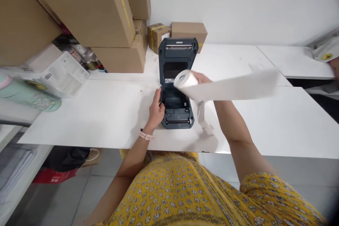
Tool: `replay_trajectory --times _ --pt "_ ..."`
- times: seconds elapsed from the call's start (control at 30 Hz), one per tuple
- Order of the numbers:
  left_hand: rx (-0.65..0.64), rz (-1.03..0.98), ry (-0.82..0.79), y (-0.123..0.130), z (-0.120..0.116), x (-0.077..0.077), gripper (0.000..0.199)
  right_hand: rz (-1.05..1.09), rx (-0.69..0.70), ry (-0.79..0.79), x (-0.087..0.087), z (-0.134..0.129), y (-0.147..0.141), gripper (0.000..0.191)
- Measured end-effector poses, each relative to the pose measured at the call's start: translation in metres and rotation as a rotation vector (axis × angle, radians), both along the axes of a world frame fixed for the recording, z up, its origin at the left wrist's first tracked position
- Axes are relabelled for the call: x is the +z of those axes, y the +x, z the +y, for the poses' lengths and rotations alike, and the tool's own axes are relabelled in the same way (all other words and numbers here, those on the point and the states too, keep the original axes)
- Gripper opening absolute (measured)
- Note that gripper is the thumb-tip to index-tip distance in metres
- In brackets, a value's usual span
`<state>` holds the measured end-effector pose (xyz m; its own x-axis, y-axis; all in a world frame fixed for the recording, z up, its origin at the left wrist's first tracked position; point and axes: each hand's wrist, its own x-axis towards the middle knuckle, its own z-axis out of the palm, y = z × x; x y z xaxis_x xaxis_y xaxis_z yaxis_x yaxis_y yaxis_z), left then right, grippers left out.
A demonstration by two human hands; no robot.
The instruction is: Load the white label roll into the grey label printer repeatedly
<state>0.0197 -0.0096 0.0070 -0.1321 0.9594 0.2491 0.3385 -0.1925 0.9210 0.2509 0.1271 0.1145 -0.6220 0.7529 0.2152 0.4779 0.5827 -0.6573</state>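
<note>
Datum: we centre the clock face on the dark printer (pixel 172 111), set on the white bench (pixel 111 113), with 12 o'clock away from us.
Bottle: we find the green bottle (pixel 29 93) at 9 o'clock, near the bench's left end.
White box: between 9 and 10 o'clock, the white box (pixel 62 74) sits just beside the bottle.
Carton stack: the carton stack (pixel 87 17) stands between 10 and 11 o'clock.
Left hand: at 9 o'clock, our left hand (pixel 156 111) touches the printer's side, fingers slightly bent, thumb at the rim; we cannot tell whether this grip clamps or merely rests.
Cover: raised at 12 o'clock, with two small cartons (pixel 189 30) behind it.
Paper roll: at 1 o'clock, the paper roll (pixel 186 80) is held up above the base.
Right hand: at 2 o'clock, our right hand (pixel 202 77) has its grip closed on the roll, fingers mostly hidden.
Narrow strip: near 4 o'clock, a narrow strip (pixel 202 118) curls beside the printer.
Paper tail: the roll's loose tail (pixel 235 87) extends toward 3 o'clock, its end blurred.
</note>
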Motion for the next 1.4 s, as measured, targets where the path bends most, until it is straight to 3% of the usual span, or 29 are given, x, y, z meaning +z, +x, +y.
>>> replay_trajectory --times 0.13,0.47,0.63,0.73,0.87,0.97,1.1,1.4 --pt "0.023 -0.003 0.02 0.0 0.0 -0.003 0.073 -0.396 0.175 0.032 0.007 -0.018 -0.037 0.076" --pt "-0.001 0.006 0.034 -0.001 -0.001 -0.003 0.069 -0.758 0.247 0.086 -0.034 -0.012 -0.062 0.086" --pt "-0.014 -0.018 0.032 -0.001 -0.002 -0.005 0.07 -0.594 0.191 0.286 -0.045 -0.04 -0.054 0.078" --pt "-0.018 -0.023 0.047 0.0 -0.002 -0.007 0.068 -0.475 0.13 0.386 -0.06 -0.087 -0.04 0.066" --pt "-0.01 -0.01 0.069 0.0 -0.001 -0.01 0.064 -0.399 0.026 0.42 -0.083 -0.16 -0.029 0.063" --pt "-0.009 -0.016 0.051 -0.001 0.0 -0.013 0.06 -0.352 -0.075 0.425 -0.094 -0.192 -0.03 0.064" --pt "0.003 -0.043 0.016 -0.001 0.0 -0.016 0.057 -0.319 -0.102 0.407 -0.099 -0.2 -0.034 0.069" --pt "-0.008 -0.064 -0.003 -0.003 -0.001 -0.014 0.062 -0.303 -0.083 0.44 -0.095 -0.197 -0.032 0.06"
